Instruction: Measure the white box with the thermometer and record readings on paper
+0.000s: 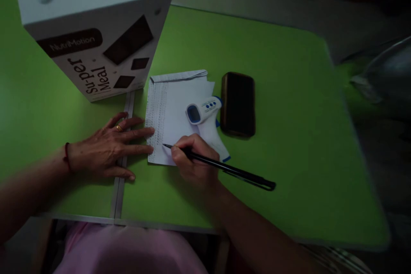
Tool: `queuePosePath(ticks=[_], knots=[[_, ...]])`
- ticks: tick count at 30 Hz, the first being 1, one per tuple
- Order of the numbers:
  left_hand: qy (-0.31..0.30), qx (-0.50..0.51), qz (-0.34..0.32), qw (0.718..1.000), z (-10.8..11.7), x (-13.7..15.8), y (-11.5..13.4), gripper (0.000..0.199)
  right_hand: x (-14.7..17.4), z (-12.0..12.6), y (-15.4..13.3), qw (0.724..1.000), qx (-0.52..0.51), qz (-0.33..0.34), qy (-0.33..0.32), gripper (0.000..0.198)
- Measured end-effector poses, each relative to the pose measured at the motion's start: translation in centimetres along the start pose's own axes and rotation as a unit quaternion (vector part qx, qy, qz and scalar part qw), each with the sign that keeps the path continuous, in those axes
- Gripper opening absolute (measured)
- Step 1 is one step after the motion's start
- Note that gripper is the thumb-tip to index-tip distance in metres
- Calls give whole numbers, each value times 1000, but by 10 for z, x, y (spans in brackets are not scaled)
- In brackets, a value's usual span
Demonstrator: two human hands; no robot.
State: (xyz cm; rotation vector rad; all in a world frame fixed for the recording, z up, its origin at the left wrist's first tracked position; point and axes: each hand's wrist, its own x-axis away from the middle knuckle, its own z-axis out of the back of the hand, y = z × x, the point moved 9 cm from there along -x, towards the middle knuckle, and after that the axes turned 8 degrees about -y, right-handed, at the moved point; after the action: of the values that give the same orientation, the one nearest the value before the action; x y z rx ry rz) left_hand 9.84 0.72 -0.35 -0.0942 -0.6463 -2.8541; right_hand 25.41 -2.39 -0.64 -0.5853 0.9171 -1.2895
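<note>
My right hand [195, 160] is closed around a black pen [234, 171], its tip at the lower part of a white sheet of paper [175, 94]. Rows of small handwriting run down the sheet's left side. My left hand [112, 147] lies flat with fingers spread, two fingertips resting on the paper's left edge. It wears a ring and a dark red wrist cord. A white and blue infrared thermometer [208, 115] lies across the right side of the paper, its handle partly behind my right hand.
A tall white box [105, 43] marked NutriMotion stands at the back left of the green table [289, 137]. Right of the thermometer lies a dark brown-edged case or device [238, 105]. A metal seam [118, 197] crosses the tabletop beneath my left hand.
</note>
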Motion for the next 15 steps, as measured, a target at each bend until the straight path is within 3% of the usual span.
queuePosePath(ticks=[15], knots=[[-1,13,-3,1000,0,0,1,61,0,-3,-3,1000,-7,6,-13,16]])
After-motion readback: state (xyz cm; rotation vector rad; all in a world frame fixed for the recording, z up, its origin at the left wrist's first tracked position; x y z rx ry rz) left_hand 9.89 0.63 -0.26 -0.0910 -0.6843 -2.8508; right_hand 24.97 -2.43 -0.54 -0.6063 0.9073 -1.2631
